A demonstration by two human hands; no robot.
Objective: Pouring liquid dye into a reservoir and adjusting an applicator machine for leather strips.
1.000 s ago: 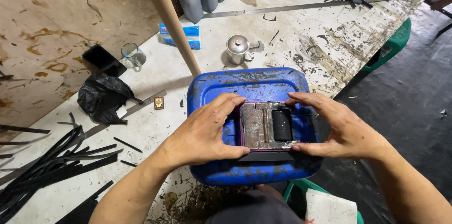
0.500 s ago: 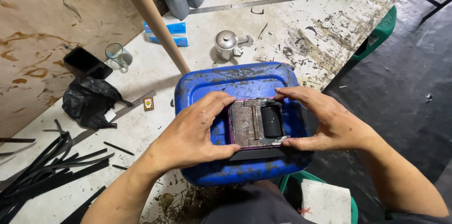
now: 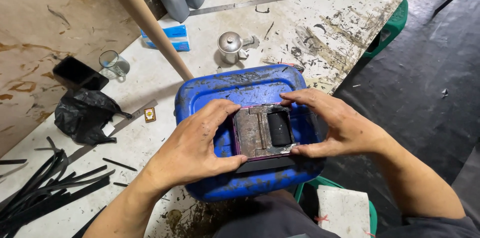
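Here, near the lower centre of the frame, both hands grip a small flat metal block (image 3: 263,132), rusty and grimy, with a black rubbery roller set into its right half. The left hand (image 3: 197,145) clasps its left edge, thumb along the near side; the right hand (image 3: 336,125) pinches its right edge between fingers and thumb. The block rests on the scuffed top of a blue plastic jerrycan (image 3: 235,88), rounded at its corners and smeared with black. Beyond it, on the stained white table (image 3: 320,23), stands a small shiny metal pot (image 3: 230,47) with a domed lid. A crumpled black plastic bag (image 3: 82,114) lies at the left, and thin black strips (image 3: 45,188) pile at the lower left.
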